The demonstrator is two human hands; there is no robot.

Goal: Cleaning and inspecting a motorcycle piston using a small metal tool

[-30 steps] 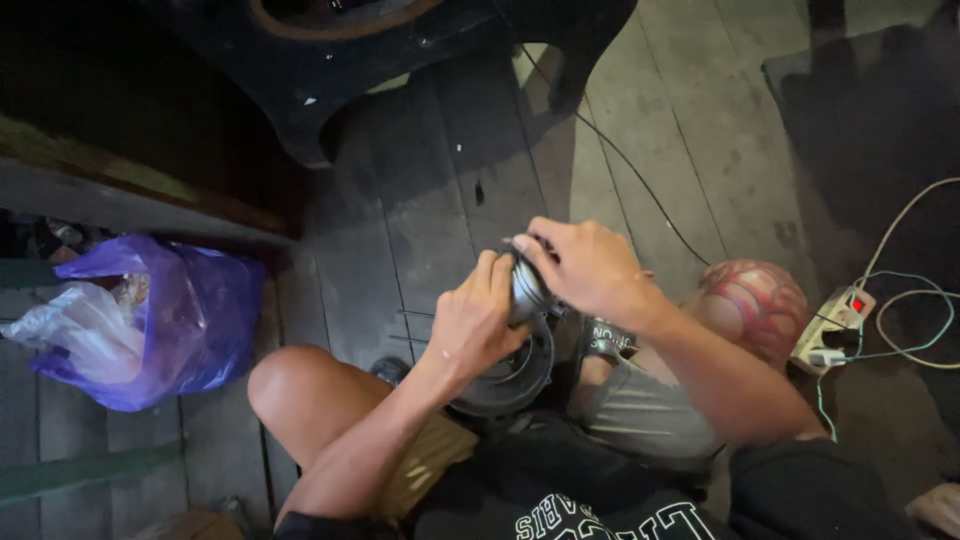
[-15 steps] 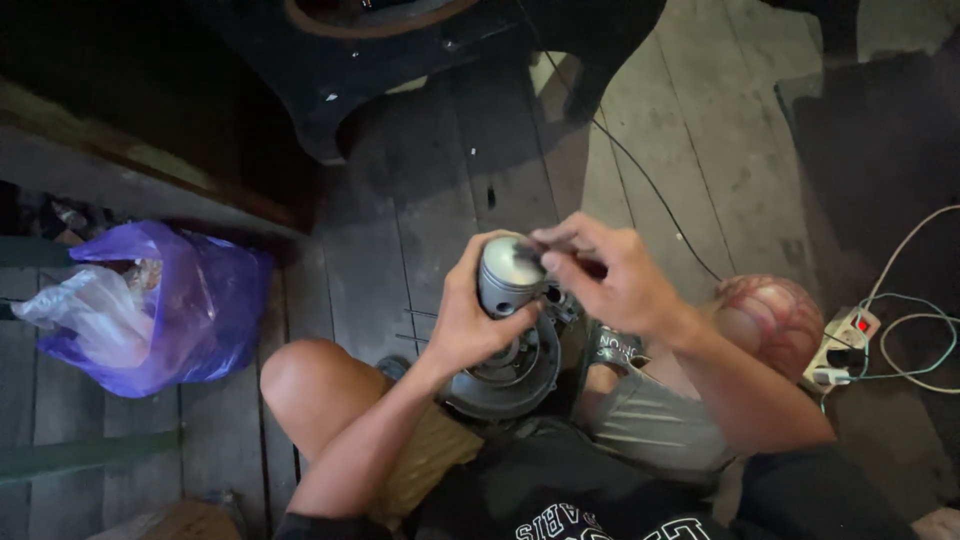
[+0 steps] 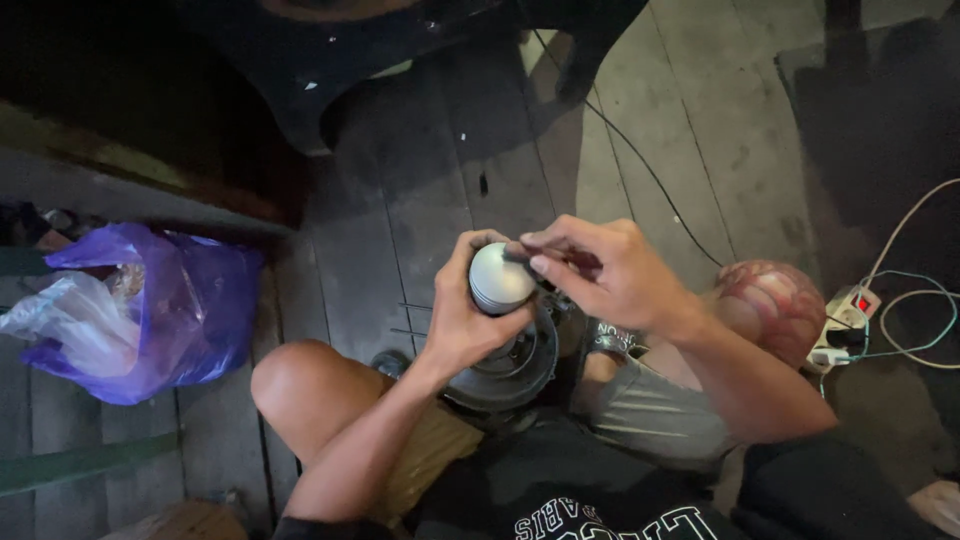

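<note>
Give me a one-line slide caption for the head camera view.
Seated on a plank floor, left hand grips a round metal part while right hand fingers touch its rim.

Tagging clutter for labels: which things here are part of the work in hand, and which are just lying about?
In hand:
left hand, grip around the grey metal cylinder
right hand, fingertips at the cylinder's top edge
round dark metal housing beneath it

Lying about:
purple plastic bag
power strip with cables
reddish round ball
black cable on the plank floor
</note>
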